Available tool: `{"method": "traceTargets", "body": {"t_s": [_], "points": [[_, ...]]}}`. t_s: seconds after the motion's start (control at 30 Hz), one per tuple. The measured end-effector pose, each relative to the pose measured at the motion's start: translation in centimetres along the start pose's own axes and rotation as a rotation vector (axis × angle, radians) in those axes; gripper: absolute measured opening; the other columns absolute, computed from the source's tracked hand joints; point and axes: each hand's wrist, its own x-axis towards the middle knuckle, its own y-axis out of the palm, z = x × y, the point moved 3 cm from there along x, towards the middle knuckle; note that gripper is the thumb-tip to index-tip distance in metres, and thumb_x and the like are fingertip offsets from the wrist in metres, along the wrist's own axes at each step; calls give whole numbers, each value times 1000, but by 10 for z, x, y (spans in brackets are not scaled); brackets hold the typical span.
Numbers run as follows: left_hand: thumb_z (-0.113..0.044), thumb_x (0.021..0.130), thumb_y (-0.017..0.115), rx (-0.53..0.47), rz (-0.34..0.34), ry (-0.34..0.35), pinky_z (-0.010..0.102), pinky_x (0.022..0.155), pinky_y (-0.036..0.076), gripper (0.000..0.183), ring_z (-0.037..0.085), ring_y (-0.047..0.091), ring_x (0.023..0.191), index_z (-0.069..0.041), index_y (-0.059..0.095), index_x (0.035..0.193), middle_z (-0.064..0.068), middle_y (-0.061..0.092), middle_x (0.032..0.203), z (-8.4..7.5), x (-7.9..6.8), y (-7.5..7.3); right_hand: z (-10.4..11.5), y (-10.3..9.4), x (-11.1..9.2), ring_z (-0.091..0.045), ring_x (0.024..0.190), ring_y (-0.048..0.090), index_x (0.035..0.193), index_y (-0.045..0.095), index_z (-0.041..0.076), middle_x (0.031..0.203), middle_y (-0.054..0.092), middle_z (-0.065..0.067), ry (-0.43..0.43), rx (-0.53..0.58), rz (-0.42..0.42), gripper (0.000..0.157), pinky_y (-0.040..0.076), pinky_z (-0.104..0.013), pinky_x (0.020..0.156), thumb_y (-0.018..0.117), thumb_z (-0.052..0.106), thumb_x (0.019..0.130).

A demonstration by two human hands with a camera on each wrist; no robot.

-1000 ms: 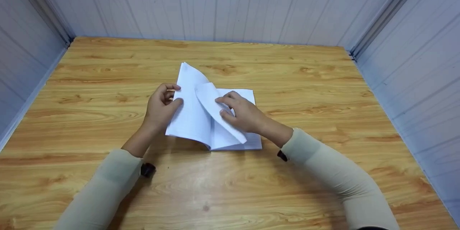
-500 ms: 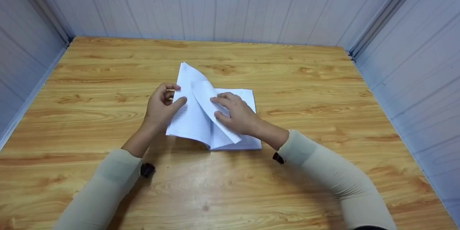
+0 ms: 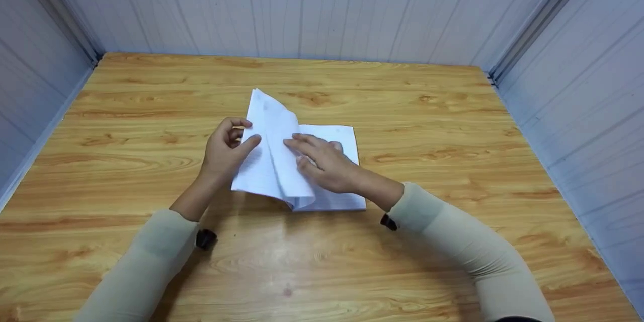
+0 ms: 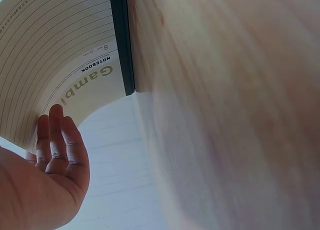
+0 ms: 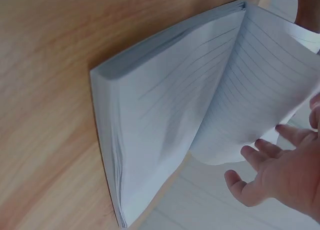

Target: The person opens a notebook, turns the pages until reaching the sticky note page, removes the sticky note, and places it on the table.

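An open lined notebook (image 3: 334, 203) lies on the wooden table, its left side raised and tilted. In the head view my left hand (image 3: 221, 151) holds that raised edge, thumb over the pages and fingers behind. The left wrist view shows the left hand's fingers (image 4: 57, 140) against the outer cover (image 4: 90, 55), which is cream with "Gambi NOTEBOOK" print and a dark spine. My right hand (image 3: 329, 166) touches a curved page (image 3: 284, 161) with extended fingers near the middle. In the right wrist view the right hand (image 5: 287, 175) rests its fingertips on the turned page's lined back.
The wood-grain table (image 3: 427, 126) extends around the notebook. Pale panel walls stand behind (image 3: 322, 10) and on both sides. A small dark object (image 3: 206, 239) sits at the left wrist, and another dark object (image 3: 389, 222) at the right wrist.
The loose page has swung left, from a slanted fold over the middle to lying near the raised left pages. My right hand has shifted slightly left, its fingers straightening. The left hand stays put.
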Motion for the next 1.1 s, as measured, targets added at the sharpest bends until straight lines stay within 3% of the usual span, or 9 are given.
{"method": "traceTargets", "body": {"t_s": [0.2,0.47,0.57,0.77,0.93,1.1], "points": [[-17,85,71,36,2,19,20,70,40,37,10,51,79,-4,56,116,1,62,89,0,0,0,1,6,-2,-20,145,26,150,33,28,159,27,0,-42,-49,96,49,26,-51,98,34,37,102],[-6,81,70,52,33,42,18,66,46,40,8,55,70,-2,53,118,13,67,95,2,1,0,-11,6,0,-21,145,25,151,30,29,159,25,1,-124,-108,114,53,31,-55,103,41,40,101],[-7,82,69,75,34,35,18,65,43,39,8,53,70,-4,54,118,10,67,92,2,1,0,-19,2,1,-24,143,29,150,34,25,156,30,-2,-46,-111,92,52,31,-56,105,45,36,100],[-4,84,62,84,35,45,18,67,43,33,12,55,76,-4,58,116,15,69,98,3,2,-1,-43,-9,4,-32,133,40,143,43,14,143,45,-9,233,-236,73,53,34,-55,101,53,34,95],[-5,86,55,112,28,41,19,73,40,30,15,50,87,-7,65,114,10,66,104,5,2,-2,-65,-16,2,-37,139,30,149,31,9,150,36,-16,415,-300,102,72,28,-57,104,56,44,92],[-9,89,50,122,24,0,20,72,39,31,14,47,89,-13,71,112,2,65,114,4,2,-1,-80,-17,-1,-37,146,18,154,18,8,157,25,-17,490,-313,170,87,21,-58,108,56,52,90]]}}
